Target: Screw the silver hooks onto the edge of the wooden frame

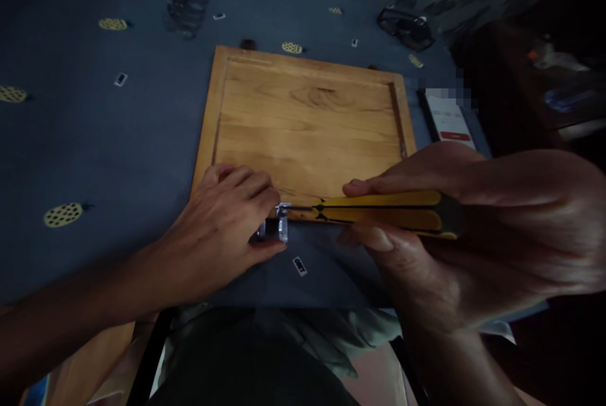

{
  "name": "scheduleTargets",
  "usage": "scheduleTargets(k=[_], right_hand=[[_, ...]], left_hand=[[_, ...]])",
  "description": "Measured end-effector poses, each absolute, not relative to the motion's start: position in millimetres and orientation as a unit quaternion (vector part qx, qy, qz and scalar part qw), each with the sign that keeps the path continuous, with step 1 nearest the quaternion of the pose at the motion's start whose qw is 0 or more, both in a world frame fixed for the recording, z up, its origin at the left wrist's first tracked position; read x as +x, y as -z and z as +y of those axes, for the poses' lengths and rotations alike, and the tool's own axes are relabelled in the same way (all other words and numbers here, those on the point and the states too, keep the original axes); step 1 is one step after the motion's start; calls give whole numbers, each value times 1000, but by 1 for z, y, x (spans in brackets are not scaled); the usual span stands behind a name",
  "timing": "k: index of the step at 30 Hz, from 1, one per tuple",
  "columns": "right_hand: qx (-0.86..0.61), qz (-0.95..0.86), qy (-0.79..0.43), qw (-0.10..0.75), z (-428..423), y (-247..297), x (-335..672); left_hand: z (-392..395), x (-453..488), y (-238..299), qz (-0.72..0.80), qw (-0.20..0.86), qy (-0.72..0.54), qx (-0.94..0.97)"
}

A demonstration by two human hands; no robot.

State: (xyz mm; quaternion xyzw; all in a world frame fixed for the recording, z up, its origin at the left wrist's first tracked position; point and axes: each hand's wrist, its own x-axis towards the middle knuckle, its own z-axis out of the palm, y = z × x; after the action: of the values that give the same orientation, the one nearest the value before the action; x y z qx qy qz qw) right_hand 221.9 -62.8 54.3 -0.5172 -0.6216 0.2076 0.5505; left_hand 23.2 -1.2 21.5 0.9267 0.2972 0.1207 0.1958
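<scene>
A framed wooden panel [303, 122] lies flat on the blue patterned cloth. At its near edge is a small shiny metal hinge [283, 223], gripped between the thumb and fingers of my left hand [231, 216]. My right hand [445, 229] is closed around the yellow-and-black handle of a screwdriver [383, 210]. The screwdriver lies sideways in this view, and its thin shaft points left, with the tip at the hinge. Any screw under the tip is too small to make out. My left fingers hide part of the hinge and of the panel's edge.
The phone [447, 117] lies right of the panel, with its screen lit. Dark-framed glasses [406, 27] rest at the back right. A dark, see-through object [186, 7] is at the back left. The table's near edge runs just before my lap.
</scene>
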Motion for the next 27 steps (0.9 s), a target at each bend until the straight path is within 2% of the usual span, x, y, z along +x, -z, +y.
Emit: scheduleTargets(k=[10, 13, 18, 27], right_hand=[[-543, -581, -212, 568, -69, -51, 223], [-535, -610, -218, 542, -73, -52, 229], [-529, -698, -141, 462, -74, -56, 246], [-530, -688, -144, 474, -73, -56, 245]], left_hand=[[-2, 22, -18, 299, 186, -135, 926], [-1, 22, -18, 293, 190, -136, 927], [-2, 23, -19, 294, 193, -127, 927], [-2, 24, -21, 310, 197, -118, 923]])
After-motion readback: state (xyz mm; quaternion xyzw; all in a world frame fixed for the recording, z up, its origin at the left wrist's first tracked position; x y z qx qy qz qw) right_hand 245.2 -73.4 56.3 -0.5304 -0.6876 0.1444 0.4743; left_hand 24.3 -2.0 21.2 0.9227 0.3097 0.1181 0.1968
